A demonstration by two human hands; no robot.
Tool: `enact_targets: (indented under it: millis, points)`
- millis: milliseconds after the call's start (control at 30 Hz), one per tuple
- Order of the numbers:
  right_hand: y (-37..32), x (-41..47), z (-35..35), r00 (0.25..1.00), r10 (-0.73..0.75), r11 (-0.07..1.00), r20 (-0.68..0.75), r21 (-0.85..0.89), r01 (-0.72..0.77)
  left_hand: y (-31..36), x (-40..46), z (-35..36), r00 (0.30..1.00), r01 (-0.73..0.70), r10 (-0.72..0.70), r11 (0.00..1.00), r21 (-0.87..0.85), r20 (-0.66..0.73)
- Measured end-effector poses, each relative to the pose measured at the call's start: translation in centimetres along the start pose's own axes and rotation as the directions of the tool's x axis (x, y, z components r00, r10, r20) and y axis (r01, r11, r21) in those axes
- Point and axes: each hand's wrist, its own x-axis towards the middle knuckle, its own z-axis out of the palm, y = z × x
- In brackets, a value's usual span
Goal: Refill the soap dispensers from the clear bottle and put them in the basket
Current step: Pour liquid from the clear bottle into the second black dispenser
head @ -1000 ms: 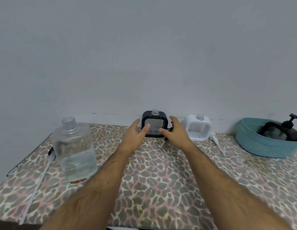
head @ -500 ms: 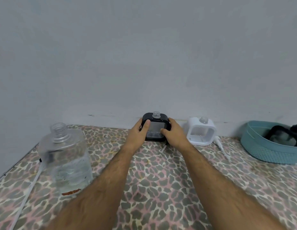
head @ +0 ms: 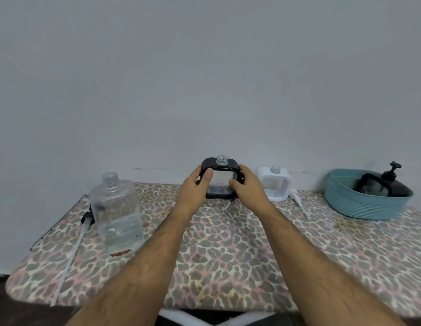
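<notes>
A black square soap dispenser [head: 220, 184] with an open clear neck stands at the back of the table. My left hand [head: 196, 188] grips its left side and my right hand [head: 248, 189] grips its right side. To its right a white dispenser [head: 276, 185] stands uncapped, and a white pump [head: 298, 203] lies beside it. The clear bottle [head: 117, 212], uncapped and about half full, stands at the left. A teal basket [head: 360, 203] at the right holds a black dispenser [head: 381, 185] with its pump on.
A black pump head with a long white tube [head: 73, 252] lies left of the clear bottle. The table has a leopard-print cover [head: 228, 255], and a grey wall rises just behind it. The table's front edge is near the bottom of the view.
Both hands have closed onto the sides of the black dispenser, which they were only reaching for a second ago. The camera view has shifted slightly.
</notes>
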Motion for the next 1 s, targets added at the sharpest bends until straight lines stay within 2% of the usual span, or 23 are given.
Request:
enact_targets:
  millis: [400,567,1000]
  points:
    - [-0.2,-8.8,-1.3,0.999,0.035,0.998,-0.033,0.049,-0.033,0.3,-10.0,-0.3,1.0,-0.029,0.029,0.998,-0.048,-0.009]
    - [0.1,-11.4,-1.1,0.999,0.04,0.998,-0.02,0.046,-0.039,0.0,-12.9,-0.5,1.0,0.004,-0.005,0.998,-0.055,-0.017]
    - [1.4,-14.3,-0.5,0.994,0.109,0.994,-0.006,0.03,-0.108,-1.7,-15.0,-0.2,0.997,0.067,-0.067,0.998,-0.015,0.042]
